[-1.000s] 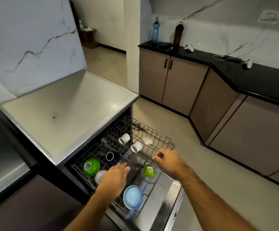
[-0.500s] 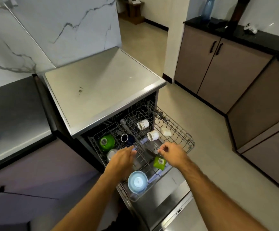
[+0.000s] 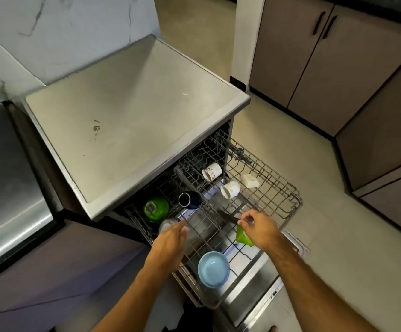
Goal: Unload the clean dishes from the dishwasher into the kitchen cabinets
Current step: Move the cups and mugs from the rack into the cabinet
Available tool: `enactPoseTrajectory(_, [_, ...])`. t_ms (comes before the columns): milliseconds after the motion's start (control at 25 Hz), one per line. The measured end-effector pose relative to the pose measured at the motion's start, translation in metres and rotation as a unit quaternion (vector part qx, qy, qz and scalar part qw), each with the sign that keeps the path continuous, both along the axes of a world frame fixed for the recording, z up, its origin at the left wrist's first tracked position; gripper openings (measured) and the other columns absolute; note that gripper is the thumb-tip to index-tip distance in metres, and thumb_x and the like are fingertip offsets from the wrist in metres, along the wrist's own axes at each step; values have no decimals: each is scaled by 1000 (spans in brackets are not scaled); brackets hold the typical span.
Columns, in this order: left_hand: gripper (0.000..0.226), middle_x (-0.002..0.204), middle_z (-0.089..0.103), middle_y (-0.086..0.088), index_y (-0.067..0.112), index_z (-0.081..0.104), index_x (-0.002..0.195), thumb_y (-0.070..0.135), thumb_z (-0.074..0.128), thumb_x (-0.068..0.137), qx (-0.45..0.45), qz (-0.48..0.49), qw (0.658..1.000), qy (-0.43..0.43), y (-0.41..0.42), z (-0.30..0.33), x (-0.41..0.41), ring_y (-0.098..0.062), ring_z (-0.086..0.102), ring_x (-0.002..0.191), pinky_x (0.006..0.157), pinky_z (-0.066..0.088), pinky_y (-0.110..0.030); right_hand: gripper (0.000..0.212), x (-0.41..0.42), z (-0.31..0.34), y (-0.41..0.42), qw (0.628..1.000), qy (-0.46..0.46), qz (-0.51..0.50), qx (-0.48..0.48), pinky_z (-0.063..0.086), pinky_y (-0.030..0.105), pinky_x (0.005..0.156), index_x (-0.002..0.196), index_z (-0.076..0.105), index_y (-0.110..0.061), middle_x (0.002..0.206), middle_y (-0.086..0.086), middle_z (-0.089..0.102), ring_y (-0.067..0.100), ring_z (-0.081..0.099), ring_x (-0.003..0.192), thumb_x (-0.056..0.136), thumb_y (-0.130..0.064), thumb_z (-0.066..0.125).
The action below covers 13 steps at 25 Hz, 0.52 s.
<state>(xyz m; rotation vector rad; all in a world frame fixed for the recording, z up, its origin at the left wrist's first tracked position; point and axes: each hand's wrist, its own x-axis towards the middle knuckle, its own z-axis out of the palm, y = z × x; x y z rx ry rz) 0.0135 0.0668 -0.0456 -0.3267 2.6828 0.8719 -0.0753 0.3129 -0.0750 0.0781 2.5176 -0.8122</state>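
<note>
The dishwasher's wire rack (image 3: pixel 288 200) is pulled out over the open door (image 3: pixel 254 300). It holds a green bowl (image 3: pixel 156 209), a dark blue mug (image 3: pixel 189 200), two white cups (image 3: pixel 211 171) (image 3: pixel 230 189), a small white dish (image 3: pixel 249 180), a light blue bowl (image 3: pixel 213 268) and a green item (image 3: pixel 242 238). My left hand (image 3: pixel 170 243) reaches over the rack's left side, fingers fairly straight, beside a clear glass (image 3: pixel 167 224). My right hand (image 3: pixel 259 227) pinches the end of a dark, knife-like utensil (image 3: pixel 227 217) lying in the rack.
The dishwasher's steel top (image 3: pixel 127 121) spreads out behind the rack, with a steel counter (image 3: pixel 5 188) to its left. Brown lower cabinets with black handles (image 3: pixel 323 56) stand across the tiled floor (image 3: pixel 338 248) at the right.
My view has tipped down and closer to the rack. My left hand has shifted toward the clear glass. My right hand stays at the dark utensil near the green item.
</note>
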Motion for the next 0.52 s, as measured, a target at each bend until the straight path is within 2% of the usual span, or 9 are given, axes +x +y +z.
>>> enactPoseTrajectory(120, [55, 126, 63, -4, 26, 51, 136, 56, 21, 100, 6, 18, 1000, -17, -8, -17, -9, -24, 60, 114, 92, 50, -39, 21, 0, -20, -12, 1000, -11, -10, -9, 49, 24, 80, 113, 65, -23, 107, -3, 69, 13, 63, 94, 93, -31, 66])
enactPoseTrajectory(240, [51, 137, 57, -10, 18, 45, 144, 45, 27, 104, 11, 10, 999, -33, -3, -32, -18, -26, 55, 123, 99, 45, -36, 23, 3, -40, -18, 999, -27, -23, -13, 51, 26, 82, 115, 63, -23, 114, 0, 67, 17, 63, 99, 93, -26, 67])
enactPoseTrajectory(400, [50, 143, 52, -4, 16, 43, 146, 42, 30, 104, 31, -4, 998, -61, 5, -63, -27, -19, 46, 133, 105, 36, -27, 29, 9, -73, -19, 997, -60, -40, 7, 53, 30, 89, 121, 59, -26, 126, 5, 57, 23, 57, 111, 93, -24, 66])
enactPoseTrajectory(520, [49, 142, 54, -4, 15, 46, 144, 39, 31, 105, 35, -10, 997, -71, 7, -88, -27, -17, 47, 132, 104, 34, -24, 46, 15, -90, -18, 994, -72, -75, 27, 51, 40, 101, 132, 51, -25, 139, 5, 43, 27, 45, 126, 90, -18, 68])
